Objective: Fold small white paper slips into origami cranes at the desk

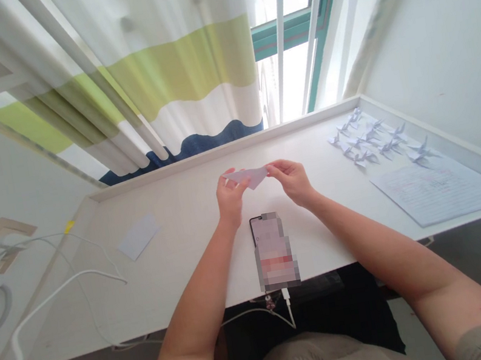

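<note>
A small white folded paper (256,176), with a pointed lower corner, is held up over the white desk between both hands. My left hand (229,199) grips its left part, thumb in front and fingers behind. At the paper's right corner, my right hand (291,181) pinches with thumb and fingertips. Below the hands, a phone (274,251) lies on the desk with its screen blurred out. Several white folded paper cranes (372,139) sit in a group toward the back right.
A written sheet (440,189) lies at the right, in front of the cranes. White paper (139,237) rests on the left of the desk (191,268). A charging cable (288,304) runs from the phone over the front edge; white cords (56,290) hang at the left.
</note>
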`<action>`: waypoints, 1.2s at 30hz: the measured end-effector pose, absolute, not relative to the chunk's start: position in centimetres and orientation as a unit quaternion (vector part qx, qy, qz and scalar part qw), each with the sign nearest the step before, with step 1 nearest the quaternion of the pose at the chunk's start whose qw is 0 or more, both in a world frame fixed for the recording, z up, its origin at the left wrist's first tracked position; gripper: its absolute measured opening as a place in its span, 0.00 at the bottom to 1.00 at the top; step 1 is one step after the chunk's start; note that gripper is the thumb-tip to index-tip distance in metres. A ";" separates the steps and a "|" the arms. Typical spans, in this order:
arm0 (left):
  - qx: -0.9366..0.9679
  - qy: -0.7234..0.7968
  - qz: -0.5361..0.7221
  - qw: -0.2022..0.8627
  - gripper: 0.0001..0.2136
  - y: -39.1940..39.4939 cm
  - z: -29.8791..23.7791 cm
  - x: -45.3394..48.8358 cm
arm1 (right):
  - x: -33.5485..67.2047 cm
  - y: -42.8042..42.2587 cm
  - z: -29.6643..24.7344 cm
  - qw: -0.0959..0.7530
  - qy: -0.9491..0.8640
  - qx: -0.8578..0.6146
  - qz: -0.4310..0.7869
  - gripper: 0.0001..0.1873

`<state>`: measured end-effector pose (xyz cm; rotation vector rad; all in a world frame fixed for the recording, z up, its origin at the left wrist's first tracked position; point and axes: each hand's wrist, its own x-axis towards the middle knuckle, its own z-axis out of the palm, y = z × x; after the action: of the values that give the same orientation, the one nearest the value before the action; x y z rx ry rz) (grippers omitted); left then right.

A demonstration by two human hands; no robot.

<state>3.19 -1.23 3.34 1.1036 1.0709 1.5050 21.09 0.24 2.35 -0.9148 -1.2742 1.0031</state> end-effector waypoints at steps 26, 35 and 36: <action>0.656 0.472 0.509 0.298 0.03 -1.8 3.7 3.1 | 21.7 -0.5 3.4 0.544 -0.628 -0.357 0.427 0.24; 0.648 0.454 0.501 0.349 0.05 -2.3 4.1 3.3 | 21.7 -0.4 3.1 0.548 -0.602 -0.378 0.441 0.22; 0.643 0.460 0.502 0.351 0.04 -2.3 4.0 3.3 | 21.7 -0.4 3.0 0.548 -0.603 -0.379 0.439 0.22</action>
<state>3.28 -2.30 4.01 1.6660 1.1898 1.2988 21.73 -0.39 3.03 -0.8969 -1.4277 1.0390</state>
